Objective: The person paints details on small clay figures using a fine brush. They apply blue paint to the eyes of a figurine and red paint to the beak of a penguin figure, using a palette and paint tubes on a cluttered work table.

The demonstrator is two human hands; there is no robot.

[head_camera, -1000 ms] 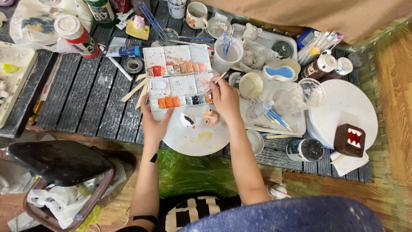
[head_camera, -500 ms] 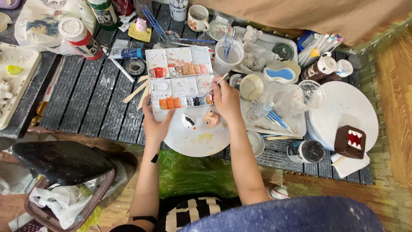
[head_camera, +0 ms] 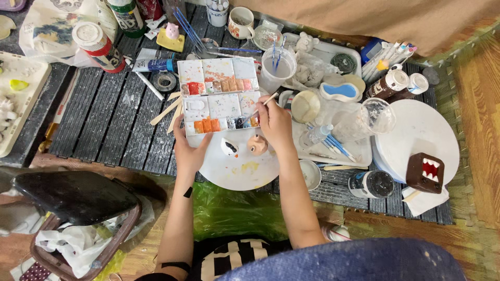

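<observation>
My right hand (head_camera: 275, 124) grips a thin paintbrush (head_camera: 259, 109) whose tip dips into the lower row of an open white paint palette (head_camera: 219, 93) with orange and red wells. My left hand (head_camera: 188, 152) rests open against the palette's near left corner and the edge of a round white plate (head_camera: 235, 171). On that plate lie two small clay figures: a white and black one (head_camera: 229, 148) and a tan one (head_camera: 257, 144), just below my right hand.
A cup of water with brushes (head_camera: 276, 66) stands behind the palette. A brown toothed figure (head_camera: 424, 173) sits on a white round board at right. Paint bottles, jars, a mug (head_camera: 241, 22) and wooden sticks crowd the dark slatted table. A black bag lies lower left.
The view has shifted slightly. My right hand has moved the brush tip a little along the palette's lower row; my left hand stays at the palette corner.
</observation>
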